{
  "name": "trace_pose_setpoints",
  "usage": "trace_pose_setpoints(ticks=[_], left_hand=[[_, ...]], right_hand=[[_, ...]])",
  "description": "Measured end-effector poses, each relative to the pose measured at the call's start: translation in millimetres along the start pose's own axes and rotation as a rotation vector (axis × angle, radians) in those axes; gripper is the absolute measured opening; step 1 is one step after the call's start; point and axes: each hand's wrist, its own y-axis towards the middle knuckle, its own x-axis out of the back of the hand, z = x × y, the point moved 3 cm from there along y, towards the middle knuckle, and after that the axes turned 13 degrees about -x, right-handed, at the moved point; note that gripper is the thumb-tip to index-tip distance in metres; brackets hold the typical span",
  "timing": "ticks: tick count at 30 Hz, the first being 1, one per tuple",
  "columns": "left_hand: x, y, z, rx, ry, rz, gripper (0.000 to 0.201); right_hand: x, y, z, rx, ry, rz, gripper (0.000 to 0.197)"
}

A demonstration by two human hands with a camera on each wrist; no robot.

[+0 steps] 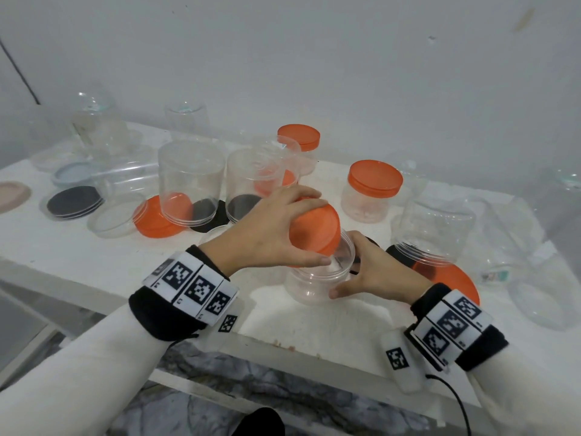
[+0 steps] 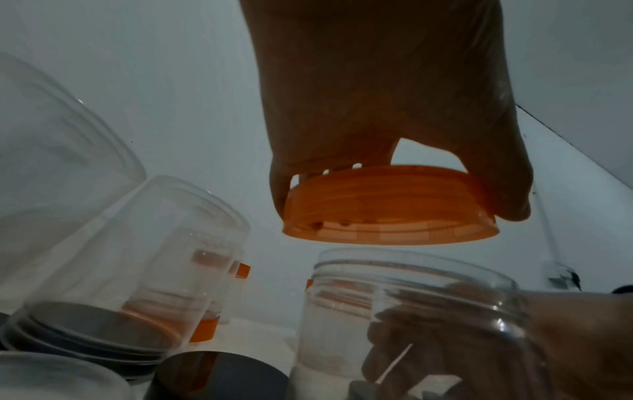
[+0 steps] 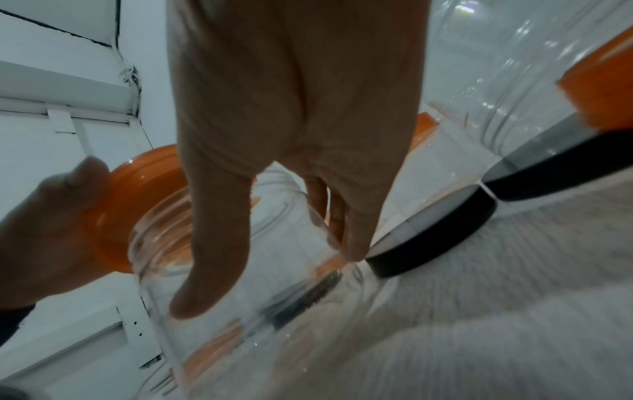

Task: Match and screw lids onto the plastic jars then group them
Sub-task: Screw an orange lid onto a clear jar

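Near the bench's (image 1: 94,247) front edge, the left hand (image 1: 264,237) grips an orange lid (image 1: 314,231) just above a clear jar (image 1: 314,284) steadied by the right hand (image 1: 377,275); seating it level before twisting should avoid cross-threading.

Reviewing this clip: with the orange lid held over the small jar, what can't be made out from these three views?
- Lid fit: it hangs above the jar, threads not engaged; match unproven.
- Left hand fingertips: hidden behind the lid in the head view, dark in the left wrist view.
- Right hand fingers: behind the jar; right wrist view is blurred.
- Back clear jars: blurred against the wall, count unclear.
- Pink disc: cut off by the left edge.
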Motion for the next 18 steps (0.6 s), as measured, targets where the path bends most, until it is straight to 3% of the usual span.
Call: trace_pose_setpoints(ticks=[13,18], left_hand=[[-25,26,-3,-0.202,0.119,0.274,0.092],[-30,26,4,-0.180,0.059,0.303,0.095]], right_hand=[[2,2,0,0.049,0.040,0.001,0.092],[2,5,-3,0.047,0.055,0.009,0.096]])
